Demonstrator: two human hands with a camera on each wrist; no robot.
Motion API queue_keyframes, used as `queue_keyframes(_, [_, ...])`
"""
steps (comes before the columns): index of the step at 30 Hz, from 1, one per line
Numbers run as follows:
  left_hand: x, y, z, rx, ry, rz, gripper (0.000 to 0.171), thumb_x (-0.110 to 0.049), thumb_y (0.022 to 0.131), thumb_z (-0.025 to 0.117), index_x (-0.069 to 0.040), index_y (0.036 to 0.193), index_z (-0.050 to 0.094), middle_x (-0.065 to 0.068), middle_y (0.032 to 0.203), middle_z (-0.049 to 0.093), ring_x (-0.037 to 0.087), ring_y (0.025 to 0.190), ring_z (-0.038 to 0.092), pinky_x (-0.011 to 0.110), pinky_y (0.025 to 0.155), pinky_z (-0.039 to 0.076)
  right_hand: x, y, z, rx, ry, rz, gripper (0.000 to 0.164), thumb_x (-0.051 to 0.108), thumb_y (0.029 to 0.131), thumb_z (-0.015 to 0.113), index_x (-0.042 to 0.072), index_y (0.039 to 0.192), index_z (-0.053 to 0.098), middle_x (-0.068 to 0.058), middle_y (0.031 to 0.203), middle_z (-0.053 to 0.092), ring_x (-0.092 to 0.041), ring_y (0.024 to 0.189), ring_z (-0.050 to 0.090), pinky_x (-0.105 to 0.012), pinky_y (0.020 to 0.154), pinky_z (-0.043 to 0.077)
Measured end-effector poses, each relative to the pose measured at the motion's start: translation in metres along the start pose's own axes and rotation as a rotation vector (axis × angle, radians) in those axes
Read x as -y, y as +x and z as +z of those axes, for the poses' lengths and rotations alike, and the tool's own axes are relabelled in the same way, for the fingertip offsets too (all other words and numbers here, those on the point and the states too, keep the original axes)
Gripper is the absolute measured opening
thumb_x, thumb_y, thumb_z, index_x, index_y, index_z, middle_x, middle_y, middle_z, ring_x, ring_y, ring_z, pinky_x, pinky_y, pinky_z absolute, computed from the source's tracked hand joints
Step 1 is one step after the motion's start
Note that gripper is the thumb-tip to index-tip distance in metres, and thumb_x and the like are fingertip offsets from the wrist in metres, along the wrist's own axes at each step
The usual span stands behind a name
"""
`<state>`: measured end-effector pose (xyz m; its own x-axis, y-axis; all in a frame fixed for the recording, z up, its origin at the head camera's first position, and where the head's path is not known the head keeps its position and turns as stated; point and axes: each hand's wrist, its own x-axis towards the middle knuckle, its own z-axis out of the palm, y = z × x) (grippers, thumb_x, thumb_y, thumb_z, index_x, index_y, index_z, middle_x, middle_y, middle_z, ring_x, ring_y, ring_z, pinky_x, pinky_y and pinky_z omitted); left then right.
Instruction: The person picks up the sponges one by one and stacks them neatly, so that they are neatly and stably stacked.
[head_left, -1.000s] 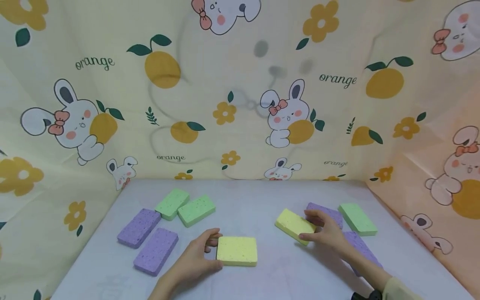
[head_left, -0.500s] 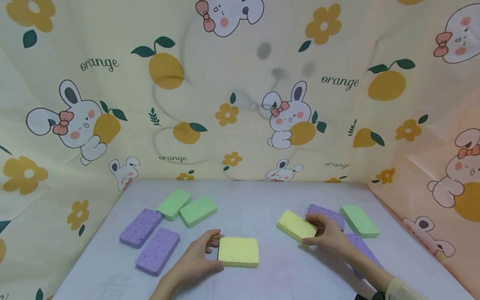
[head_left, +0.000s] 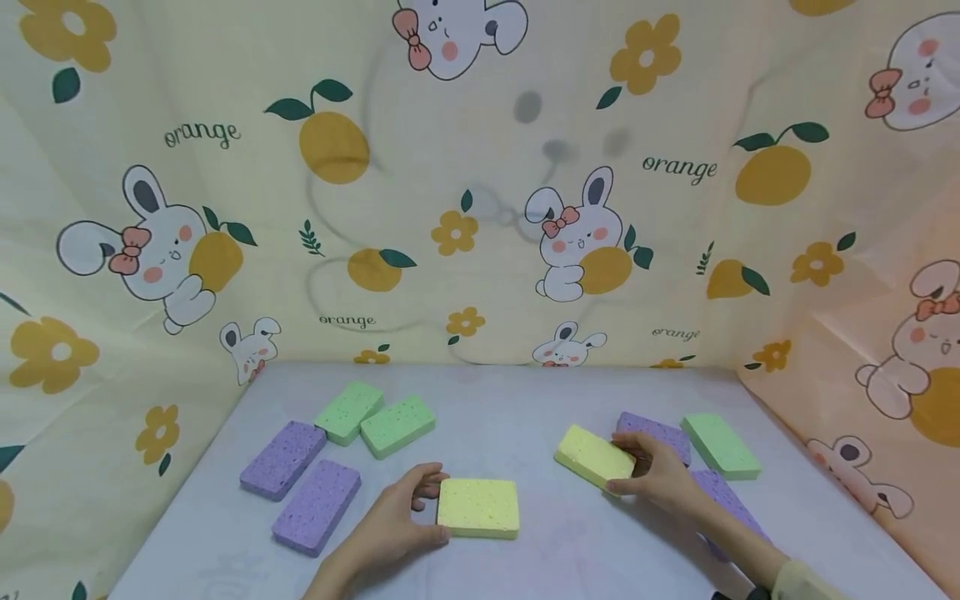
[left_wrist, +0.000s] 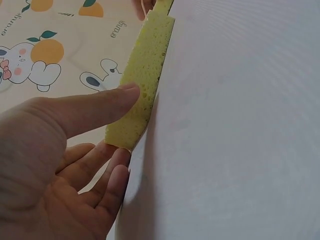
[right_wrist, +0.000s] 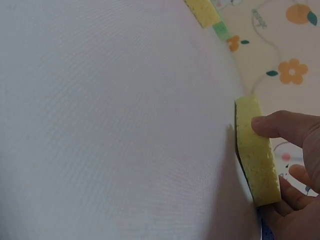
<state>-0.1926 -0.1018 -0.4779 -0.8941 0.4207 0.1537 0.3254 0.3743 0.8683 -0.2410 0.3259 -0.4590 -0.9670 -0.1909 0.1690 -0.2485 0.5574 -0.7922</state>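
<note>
Two yellow sponges lie on the white tabletop. My left hand (head_left: 393, 521) holds the middle yellow sponge (head_left: 480, 507) by its left end, thumb at the near side. In the left wrist view, that thumb (left_wrist: 117, 105) presses on the sponge's edge while the fingers sit around its end. Farther right, my right hand (head_left: 663, 477) grips the other yellow sponge (head_left: 591, 452), which lies at a slant, by its right end. The right wrist view shows the thumb (right_wrist: 275, 122) on this sponge (right_wrist: 257, 160), with the fingers at its lower end, partly hidden behind it.
At left, two purple sponges (head_left: 315, 507) lie close to two green sponges (head_left: 397, 427). Beyond my right hand are a purple sponge (head_left: 654, 435) and a green sponge (head_left: 720, 446); another purple sponge (head_left: 727, 504) is partly under the right forearm. A rabbit-and-orange printed cloth (head_left: 480, 275) encloses the table.
The head view has shifted slightly, moving the whole scene a little right and down in the picture. Both hands keep their hold on the yellow sponges, which stay in place.
</note>
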Motion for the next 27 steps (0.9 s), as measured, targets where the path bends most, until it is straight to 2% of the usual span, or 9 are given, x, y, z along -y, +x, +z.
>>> queue_keyframes(8, [-0.004,-0.002,0.001,0.002,-0.032,-0.008,0.086,-0.023,0.075,0.086,-0.002,0.145,0.040,0.004,0.135,0.056,0.024,0.113,0.055,0.040,0.093,0.048,0.000,-0.004,0.000,0.009,0.046,-0.027,0.075,0.013,0.073,0.088,-0.007,0.133,0.049,-0.020,0.126,0.058,-0.035,0.116,0.055,-0.032,0.099,0.047])
queue_keyframes(15, [0.000,-0.002,0.001,0.007,-0.013,-0.010,0.085,-0.024,0.076,0.086,-0.002,0.144,0.041,0.003,0.135,0.056,0.023,0.112,0.055,0.037,0.092,0.048,0.015,-0.005,0.008,0.010,0.053,-0.076,0.071,0.013,0.074,0.086,-0.006,0.133,0.051,-0.019,0.125,0.061,-0.036,0.114,0.057,-0.040,0.100,0.047])
queue_keyframes(18, [0.001,-0.001,0.001,0.005,-0.007,-0.004,0.084,-0.024,0.076,0.086,-0.002,0.144,0.041,0.004,0.136,0.056,0.022,0.112,0.055,0.035,0.091,0.048,0.023,-0.002,0.013,0.008,0.072,-0.103,0.069,0.011,0.075,0.086,-0.004,0.133,0.052,-0.019,0.124,0.062,-0.035,0.112,0.057,-0.039,0.098,0.048])
queue_keyframes(23, [0.001,-0.001,0.000,-0.003,0.000,0.000,0.084,-0.025,0.076,0.086,-0.003,0.144,0.042,0.003,0.135,0.056,0.021,0.111,0.055,0.034,0.091,0.048,0.043,0.003,0.024,0.025,0.189,-0.153,0.065,0.007,0.075,0.085,-0.003,0.131,0.054,-0.019,0.126,0.060,-0.035,0.113,0.056,-0.027,0.095,0.049])
queue_keyframes(27, [0.000,-0.001,0.000,-0.008,-0.001,0.007,0.084,-0.025,0.075,0.086,-0.003,0.144,0.042,0.002,0.135,0.057,0.021,0.111,0.055,0.035,0.091,0.048,0.062,0.004,0.039,0.074,0.333,-0.241,0.063,-0.002,0.076,0.080,-0.005,0.132,0.052,-0.023,0.129,0.057,-0.036,0.118,0.054,-0.025,0.099,0.046])
